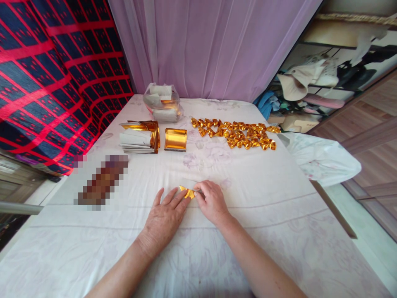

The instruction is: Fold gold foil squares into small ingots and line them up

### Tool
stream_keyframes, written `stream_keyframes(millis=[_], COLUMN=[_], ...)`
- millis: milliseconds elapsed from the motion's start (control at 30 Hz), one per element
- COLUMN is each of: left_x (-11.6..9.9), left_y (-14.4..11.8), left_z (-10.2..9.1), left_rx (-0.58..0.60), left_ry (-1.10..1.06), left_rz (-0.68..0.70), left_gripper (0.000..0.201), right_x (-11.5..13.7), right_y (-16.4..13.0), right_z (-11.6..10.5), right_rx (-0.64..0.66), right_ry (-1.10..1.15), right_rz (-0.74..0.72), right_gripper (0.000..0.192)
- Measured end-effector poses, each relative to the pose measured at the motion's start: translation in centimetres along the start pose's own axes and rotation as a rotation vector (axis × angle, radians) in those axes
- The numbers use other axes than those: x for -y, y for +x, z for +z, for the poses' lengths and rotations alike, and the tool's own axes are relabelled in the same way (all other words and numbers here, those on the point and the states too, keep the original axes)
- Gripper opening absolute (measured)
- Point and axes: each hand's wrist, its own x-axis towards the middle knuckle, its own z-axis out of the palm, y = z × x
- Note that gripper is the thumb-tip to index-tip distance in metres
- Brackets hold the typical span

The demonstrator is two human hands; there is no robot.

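A sheet of gold foil paper (pixel 188 193), partly folded with its pale grey back showing, lies on the cloth between my hands. My left hand (pixel 166 211) rests flat with fingers spread, its fingertips pressing the foil's near left side. Thumb and fingers of my right hand (pixel 214 200) pinch the sheet's right edge and cover that part. Farther off, a small stack of gold foil sheets (pixel 175 140) lies beside a larger fanned pile of foil paper (pixel 138 138). Several folded gold foil pieces (pixel 238 134) sit in rows at the back right.
A clear plastic bag (pixel 163 103) with more paper stands at the back of the cloth-covered table (pixel 198 256). A pixelated patch (pixel 104 182) hides something on the left. Purple curtain (pixel 204 49) hangs behind; shelves with a hat (pixel 294 85) stand to the right.
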Motion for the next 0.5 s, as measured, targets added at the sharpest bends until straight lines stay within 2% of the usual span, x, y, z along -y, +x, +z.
stream_keyframes(millis=[400, 500], left_x=[-0.09, -0.13], left_y=[0.07, 0.08], left_z=[0.04, 0.07], left_rx=[-0.018, -0.031], left_ry=[0.009, 0.003], left_rz=[-0.010, -0.006], left_gripper=[0.038, 0.037], right_x=[-0.63, -0.50], right_y=[0.14, -0.07], right_z=[-0.02, -0.17], right_rx=[0.048, 0.008], right_ry=[-0.011, -0.014], right_rz=[-0.038, -0.063], right_gripper=[0.019, 0.023])
